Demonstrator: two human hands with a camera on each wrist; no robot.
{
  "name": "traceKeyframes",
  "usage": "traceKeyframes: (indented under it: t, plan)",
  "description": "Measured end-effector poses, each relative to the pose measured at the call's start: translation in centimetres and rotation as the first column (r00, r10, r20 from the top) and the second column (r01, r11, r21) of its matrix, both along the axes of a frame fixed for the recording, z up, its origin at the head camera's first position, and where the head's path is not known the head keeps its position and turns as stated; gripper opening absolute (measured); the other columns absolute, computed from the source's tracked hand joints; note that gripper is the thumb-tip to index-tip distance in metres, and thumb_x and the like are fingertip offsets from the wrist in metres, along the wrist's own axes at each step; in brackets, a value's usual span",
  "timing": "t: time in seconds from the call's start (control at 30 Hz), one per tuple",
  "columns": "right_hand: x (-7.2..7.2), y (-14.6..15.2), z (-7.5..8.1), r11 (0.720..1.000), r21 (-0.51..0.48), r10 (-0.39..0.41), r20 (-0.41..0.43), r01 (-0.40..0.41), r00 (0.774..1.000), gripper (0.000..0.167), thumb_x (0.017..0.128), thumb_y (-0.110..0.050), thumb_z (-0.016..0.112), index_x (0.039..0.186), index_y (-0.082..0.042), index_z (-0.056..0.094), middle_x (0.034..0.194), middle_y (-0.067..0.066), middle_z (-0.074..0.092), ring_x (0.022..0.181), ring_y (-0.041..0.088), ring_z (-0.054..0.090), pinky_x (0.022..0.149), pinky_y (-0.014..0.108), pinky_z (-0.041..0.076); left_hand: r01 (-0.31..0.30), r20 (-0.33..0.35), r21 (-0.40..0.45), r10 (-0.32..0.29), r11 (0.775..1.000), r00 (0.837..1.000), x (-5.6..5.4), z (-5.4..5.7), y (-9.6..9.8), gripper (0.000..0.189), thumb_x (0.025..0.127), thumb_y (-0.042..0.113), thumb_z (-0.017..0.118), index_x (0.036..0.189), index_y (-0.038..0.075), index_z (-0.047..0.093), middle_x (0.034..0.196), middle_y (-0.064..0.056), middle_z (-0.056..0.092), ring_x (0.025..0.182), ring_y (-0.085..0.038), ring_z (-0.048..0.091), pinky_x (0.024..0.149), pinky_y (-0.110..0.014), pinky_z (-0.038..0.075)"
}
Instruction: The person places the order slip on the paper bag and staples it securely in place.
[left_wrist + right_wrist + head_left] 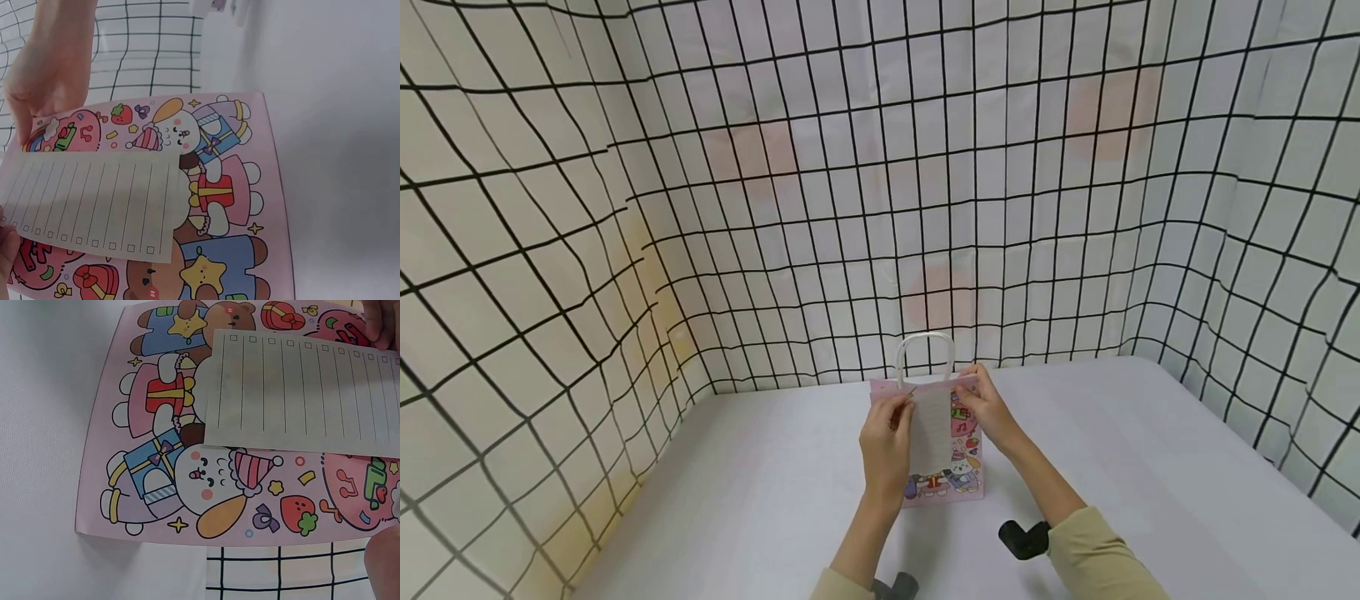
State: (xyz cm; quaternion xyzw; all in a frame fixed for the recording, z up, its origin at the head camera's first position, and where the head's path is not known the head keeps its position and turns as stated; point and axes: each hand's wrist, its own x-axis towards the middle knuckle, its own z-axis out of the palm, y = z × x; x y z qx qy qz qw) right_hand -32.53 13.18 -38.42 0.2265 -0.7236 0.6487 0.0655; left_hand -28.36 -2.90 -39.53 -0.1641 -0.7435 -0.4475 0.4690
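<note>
A pink paper gift bag point(967, 425) stands upright on the table, printed with cartoon animals point(203, 469) and presents. Its white handle point(927, 335) arches above the top edge. Over the bag's front lies a lined checklist sheet point(931, 433), with a row of small checkboxes along one side in the left wrist view. My left hand point(886, 446) pinches the sheet near its top, at the bag's upper left. At the upper right corner, my right hand point(988, 412) grips the bag's edge, thumb point(384, 565) in front.
The white tabletop point(760, 483) extends around the bag. Black grid netting point(850, 208) over white sheeting walls in the back and both sides. Black angular pieces show beside the wrists, one point(1024, 540) by the right sleeve and another point(898, 586) by the left.
</note>
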Motion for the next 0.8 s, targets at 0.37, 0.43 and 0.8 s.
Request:
traceKeyframes:
  t: [0.37,0.43,0.8]
  plan:
    - [0.04,-0.06,-0.01,1.000,-0.006,-0.007,-0.032,0.006,0.999,0.015,0.095,-0.011,0.041,0.099,-0.002,0.029,0.093,0.002,0.036,0.086,0.012,0.047,0.077,0.026,0.040,-0.014,0.039,0.032,0.013,0.999,0.999,-0.34,0.07,0.30,0.008,0.082,0.008,0.064,0.087,0.002,0.066,0.079,-0.007,0.062,0.066,-0.012,0.055,0.059,-0.017,0.047]
    - [0.08,-0.01,-0.02,1.000,-0.009,-0.002,-0.032,0.002,0.999,0.015,0.095,-0.011,0.041,0.100,-0.003,0.029,0.093,0.002,0.037,0.084,0.011,0.048,0.075,0.025,0.041,-0.010,0.044,0.037,0.008,0.999,0.999,-0.31,0.17,0.33,0.008,0.082,0.008,0.064,0.087,0.002,0.066,0.079,-0.007,0.062,0.066,-0.013,0.055,0.059,-0.018,0.048]
    - [0.10,0.11,-0.10,0.999,-0.033,0.029,-0.026,-0.030,0.999,0.021,0.094,-0.014,0.044,0.100,-0.003,0.028,0.091,0.003,0.044,0.079,0.008,0.054,0.070,0.026,0.046,-0.018,0.076,0.019,0.017,1.000,0.997,-0.25,0.69,0.25,0.008,0.082,0.007,0.064,0.088,0.002,0.065,0.079,-0.007,0.062,0.067,-0.013,0.056,0.060,-0.019,0.050]
